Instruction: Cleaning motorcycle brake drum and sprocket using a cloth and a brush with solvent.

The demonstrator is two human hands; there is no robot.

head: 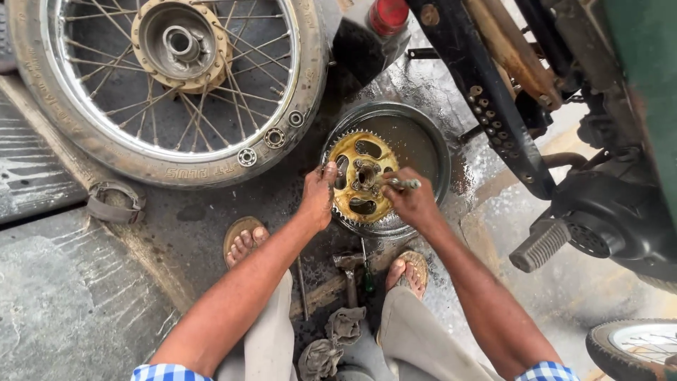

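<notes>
A gold-coloured toothed sprocket [361,178] lies in a round metal pan [427,141] of dirty liquid on the ground. My left hand [316,197] grips the sprocket's left rim. My right hand [412,203] is closed around a small metal tool [403,184] whose tip points at the sprocket's hub. Both forearms reach down from between my knees.
A spoked motorcycle wheel [167,85] lies flat at upper left with loose bearings [247,156] on its rim. A motorcycle frame with footpeg [541,245] fills the right. A hammer [348,271], a screwdriver [367,268] and rags [331,342] lie between my sandalled feet.
</notes>
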